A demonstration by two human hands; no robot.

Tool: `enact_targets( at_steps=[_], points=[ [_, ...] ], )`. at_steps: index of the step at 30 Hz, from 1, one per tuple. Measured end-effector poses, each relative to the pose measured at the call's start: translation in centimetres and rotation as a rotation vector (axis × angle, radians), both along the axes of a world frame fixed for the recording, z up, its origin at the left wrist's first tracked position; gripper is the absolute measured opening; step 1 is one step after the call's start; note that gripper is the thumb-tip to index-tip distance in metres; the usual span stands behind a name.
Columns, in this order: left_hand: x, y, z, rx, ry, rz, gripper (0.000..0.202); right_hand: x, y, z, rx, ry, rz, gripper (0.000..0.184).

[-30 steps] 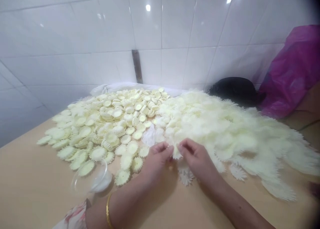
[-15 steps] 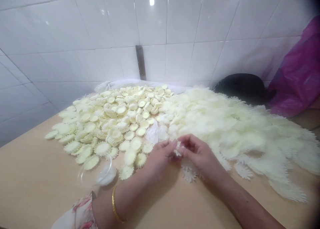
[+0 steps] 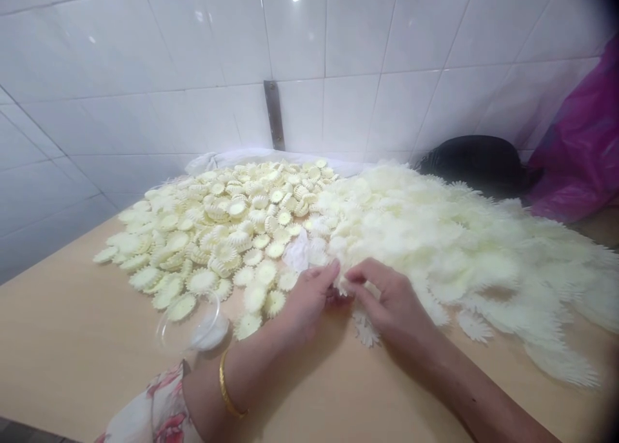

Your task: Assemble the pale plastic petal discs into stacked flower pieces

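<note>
Near the middle of the table, my left hand (image 3: 312, 301) is closed with its thumb raised, holding a small white petal-edged piece (image 3: 341, 287). My right hand (image 3: 387, 295) pinches the other side of that piece between thumb and fingertips. Much of the piece is hidden by the fingers. Under my right hand lies a loose white flower-shaped cutout (image 3: 366, 330). Left of my hands spreads a heap of pale yellow cupped flower pieces (image 3: 236, 207). To the right is a wide pile of thin, flat, pale flower-shaped sheets (image 3: 449, 243).
A clear round container (image 3: 210, 330) with something white in it stands left of my forearm. A crumpled white tissue-like scrap (image 3: 297, 253) lies between the piles. At the back right are a black rounded object (image 3: 476, 162) and a magenta plastic bag (image 3: 580, 140), against the tiled wall (image 3: 353, 37).
My left thumb has lifted, and my right fingers have drawn slightly apart from the left. The camera view has shifted a little.
</note>
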State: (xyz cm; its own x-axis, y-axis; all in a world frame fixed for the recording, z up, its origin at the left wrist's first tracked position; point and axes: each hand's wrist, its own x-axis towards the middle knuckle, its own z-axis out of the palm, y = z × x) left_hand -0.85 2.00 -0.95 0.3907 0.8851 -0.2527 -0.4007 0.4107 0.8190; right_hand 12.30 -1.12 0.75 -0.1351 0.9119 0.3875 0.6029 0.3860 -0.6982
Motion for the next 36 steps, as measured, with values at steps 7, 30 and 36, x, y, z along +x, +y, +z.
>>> enact_targets(
  at_steps=[7, 30, 36],
  points=[
    [-0.2, -0.3, 0.4, 0.056, 0.054, -0.122, 0.026, 0.2, 0.2, -0.1, -0.056, 0.065, -0.068, 0.017],
    [-0.3, -0.3, 0.3, 0.140, 0.105, -0.151, 0.017, 0.7, 1.0, -0.4, -0.113, 0.146, -0.357, 0.021],
    [-0.4, -0.6, 0.8, 0.143, 0.079, -0.102, 0.018, 3.9, 1.7, 0.4, 0.099, 0.081, -0.715, 0.019]
  ],
)
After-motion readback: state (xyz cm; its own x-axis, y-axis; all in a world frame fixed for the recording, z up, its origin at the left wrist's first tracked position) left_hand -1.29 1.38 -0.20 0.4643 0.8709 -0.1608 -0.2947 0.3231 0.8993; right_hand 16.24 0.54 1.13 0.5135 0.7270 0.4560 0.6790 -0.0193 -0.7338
